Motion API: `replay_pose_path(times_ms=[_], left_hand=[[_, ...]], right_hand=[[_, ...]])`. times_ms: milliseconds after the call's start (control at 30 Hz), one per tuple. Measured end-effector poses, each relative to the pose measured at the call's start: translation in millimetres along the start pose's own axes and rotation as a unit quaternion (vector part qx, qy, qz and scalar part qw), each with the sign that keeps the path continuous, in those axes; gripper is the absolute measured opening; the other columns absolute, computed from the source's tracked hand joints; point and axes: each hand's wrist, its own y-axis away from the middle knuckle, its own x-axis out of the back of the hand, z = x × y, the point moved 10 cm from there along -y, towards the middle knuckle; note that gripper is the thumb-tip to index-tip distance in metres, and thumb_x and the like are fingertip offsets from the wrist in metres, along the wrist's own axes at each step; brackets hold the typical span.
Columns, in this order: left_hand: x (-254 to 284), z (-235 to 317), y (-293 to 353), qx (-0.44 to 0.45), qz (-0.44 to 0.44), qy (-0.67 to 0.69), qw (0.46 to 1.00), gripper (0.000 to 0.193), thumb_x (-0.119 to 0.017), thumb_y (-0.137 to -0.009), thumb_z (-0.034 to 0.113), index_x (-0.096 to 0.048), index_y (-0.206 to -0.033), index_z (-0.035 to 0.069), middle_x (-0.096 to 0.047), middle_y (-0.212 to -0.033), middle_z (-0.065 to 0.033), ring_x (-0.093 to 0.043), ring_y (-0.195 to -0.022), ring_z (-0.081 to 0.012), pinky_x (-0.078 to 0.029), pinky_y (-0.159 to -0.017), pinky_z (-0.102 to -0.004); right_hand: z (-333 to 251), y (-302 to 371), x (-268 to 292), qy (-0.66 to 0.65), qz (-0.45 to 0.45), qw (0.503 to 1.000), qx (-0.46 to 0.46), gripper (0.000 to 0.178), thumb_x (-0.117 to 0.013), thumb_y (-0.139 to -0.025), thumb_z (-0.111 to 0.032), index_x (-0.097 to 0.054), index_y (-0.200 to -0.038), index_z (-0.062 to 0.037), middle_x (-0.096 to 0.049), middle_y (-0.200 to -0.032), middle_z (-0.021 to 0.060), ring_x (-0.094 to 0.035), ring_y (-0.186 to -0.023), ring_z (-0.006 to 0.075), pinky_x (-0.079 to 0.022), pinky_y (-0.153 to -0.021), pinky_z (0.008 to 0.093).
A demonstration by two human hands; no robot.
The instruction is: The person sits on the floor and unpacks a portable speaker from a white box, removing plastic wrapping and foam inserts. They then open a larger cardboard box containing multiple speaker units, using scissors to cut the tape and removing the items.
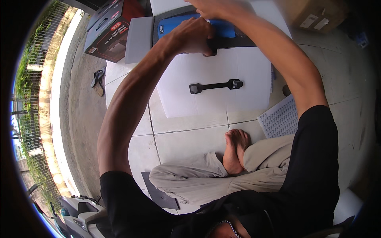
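My left hand [192,36] is closed around a black handle-like bar [228,42] at the far edge of a white foam sheet [214,99]. My right hand [208,7] reaches further out and rests on a blue flat part [174,24] that sits on a dark grey case at the top of the view; its fingers are partly cut off by the frame edge. A second black handle [215,85] lies loose in the middle of the white sheet. I sit cross-legged on the tiled floor, bare feet [235,148] below the sheet.
A dark printed cardboard box [109,29] lies at the upper left, a brown carton [313,16] at the upper right. A white perforated tray [279,118] sits by my right knee. Sandals [97,79] lie at the left, near a concrete strip and fence. A scooter [79,214] stands at the lower left.
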Motion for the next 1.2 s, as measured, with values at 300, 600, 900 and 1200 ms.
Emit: replay_pose_path(times_ms=[300,600,900,1200], left_hand=[[21.3,-17.3,-1.6,-0.008,-0.010,-0.017,1.000,0.026,-0.076,-0.064,0.019,-0.072,-0.084,0.003,-0.071,-0.073,-0.0134,-0.069,-0.064,-0.0305,-0.055,-0.062,-0.0386],[56.1,-32.2,-0.1,-0.009,0.008,0.028,1.000,0.018,-0.074,-0.069,0.018,-0.071,-0.082,0.005,-0.072,-0.086,-0.0120,-0.070,-0.071,-0.0290,-0.056,-0.068,-0.0377],[204.0,-11.2,89.0,-0.017,0.192,0.003,0.981,0.027,-0.068,-0.062,0.008,-0.065,-0.088,-0.001,-0.066,-0.081,-0.0096,-0.063,-0.064,-0.0209,-0.052,-0.059,-0.0312],[137.2,23.2,299.6,0.234,0.058,0.135,0.961,0.040,-0.075,-0.042,0.018,-0.068,-0.080,0.007,-0.064,-0.073,-0.0051,-0.062,-0.062,-0.0234,-0.049,-0.056,-0.0346]], right_hand=[[19.1,-1.9,32.4,0.045,-0.046,0.997,-0.034,0.053,-0.066,-0.087,-0.007,-0.045,-0.136,-0.0127,-0.068,-0.100,0.0222,-0.066,-0.092,0.0413,-0.053,-0.081,0.0483],[-5.5,-43.0,47.6,0.064,-0.012,0.995,0.076,0.055,-0.068,-0.075,0.001,-0.050,-0.127,-0.0033,-0.071,-0.083,0.0195,-0.072,-0.067,0.0309,-0.061,-0.070,0.0371],[-101.2,-118.0,198.3,-0.086,-0.027,0.983,0.157,0.033,-0.069,-0.079,-0.009,-0.067,-0.111,0.0014,-0.071,-0.086,0.0188,-0.072,-0.078,0.0283,-0.059,-0.068,0.0382],[-351.4,-3.3,72.9,-0.197,-0.099,0.913,0.344,0.014,-0.069,-0.080,-0.012,-0.074,-0.084,-0.0002,-0.073,-0.094,0.0157,-0.073,-0.088,0.0243,-0.060,-0.074,0.0373]])
